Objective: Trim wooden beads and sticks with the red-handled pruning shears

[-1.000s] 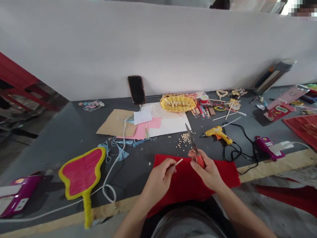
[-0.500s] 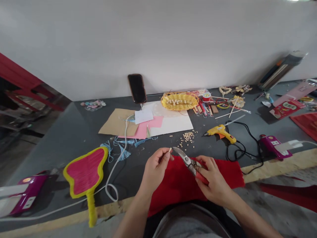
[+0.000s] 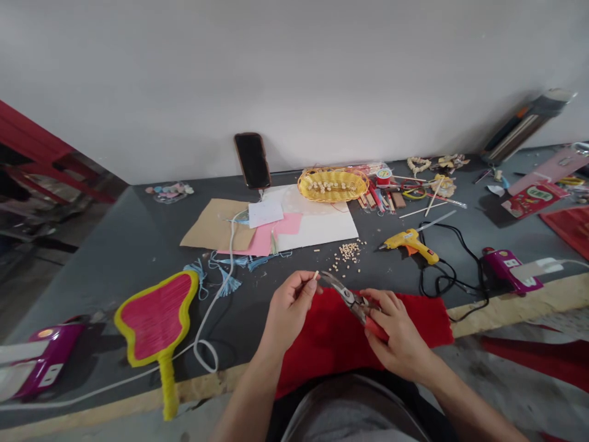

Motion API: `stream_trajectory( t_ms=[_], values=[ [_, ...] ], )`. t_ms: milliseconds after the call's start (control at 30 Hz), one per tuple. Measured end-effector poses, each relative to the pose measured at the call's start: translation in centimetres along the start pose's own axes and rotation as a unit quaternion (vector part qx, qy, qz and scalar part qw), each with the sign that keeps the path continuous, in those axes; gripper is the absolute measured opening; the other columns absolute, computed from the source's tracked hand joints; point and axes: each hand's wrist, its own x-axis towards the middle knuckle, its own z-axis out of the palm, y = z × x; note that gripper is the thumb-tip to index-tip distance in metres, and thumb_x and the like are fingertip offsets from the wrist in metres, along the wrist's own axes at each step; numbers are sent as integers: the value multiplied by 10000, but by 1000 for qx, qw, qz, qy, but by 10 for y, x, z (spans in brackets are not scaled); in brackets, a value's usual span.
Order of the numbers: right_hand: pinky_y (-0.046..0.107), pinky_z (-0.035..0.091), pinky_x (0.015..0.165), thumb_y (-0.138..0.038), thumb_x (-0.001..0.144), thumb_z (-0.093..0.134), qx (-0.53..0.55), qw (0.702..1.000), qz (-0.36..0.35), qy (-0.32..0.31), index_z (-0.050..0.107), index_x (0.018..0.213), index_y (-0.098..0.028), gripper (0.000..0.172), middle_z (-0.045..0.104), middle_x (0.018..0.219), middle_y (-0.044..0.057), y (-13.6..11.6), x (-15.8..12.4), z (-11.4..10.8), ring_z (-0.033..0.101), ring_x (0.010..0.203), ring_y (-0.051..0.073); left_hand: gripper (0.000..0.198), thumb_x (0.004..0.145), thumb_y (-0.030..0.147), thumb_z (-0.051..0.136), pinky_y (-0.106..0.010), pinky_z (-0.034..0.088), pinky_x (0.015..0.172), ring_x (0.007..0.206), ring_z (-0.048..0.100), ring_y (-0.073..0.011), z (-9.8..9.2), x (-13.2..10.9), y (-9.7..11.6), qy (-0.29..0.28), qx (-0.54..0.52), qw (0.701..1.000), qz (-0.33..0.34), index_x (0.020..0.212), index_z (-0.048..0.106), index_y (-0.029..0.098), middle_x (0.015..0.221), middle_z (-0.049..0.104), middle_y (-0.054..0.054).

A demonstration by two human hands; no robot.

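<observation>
A thin, pale wooden stick [image 3: 316,275] was pinched by the left hand [image 3: 289,308]; red-handled metal shears [image 3: 350,299] were gripped by the right hand [image 3: 396,329], their blades [image 3: 335,283] held just beside the stick.

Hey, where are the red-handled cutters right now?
In the head view, right of centre, the cutters are in the right hand over the red cloth, tips near the small stick in the left hand.

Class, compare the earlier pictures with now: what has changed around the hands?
The right hand swung the pruning shears leftward; their tips are now beside the pale stick in the left hand. The stick, which had pointed rightward, now points more forward. Both hands kept their holds. The glue gun and wicker basket stayed put.
</observation>
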Motion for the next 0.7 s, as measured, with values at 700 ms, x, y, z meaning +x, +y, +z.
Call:
stream_trajectory(
  t_ms=[700],
  values=[
    [561, 448, 965, -97, 794, 543, -2, 1000, -1, -3, 625, 1154, -223, 389, 509, 1348, 122, -7, -1, 2, 478, 1172, 329, 177, 881, 315, 527, -274, 468, 819, 875, 637, -185, 8, 0, 2, -33, 45, 997, 58, 896, 668, 209, 951, 714, -40]
  ],
)
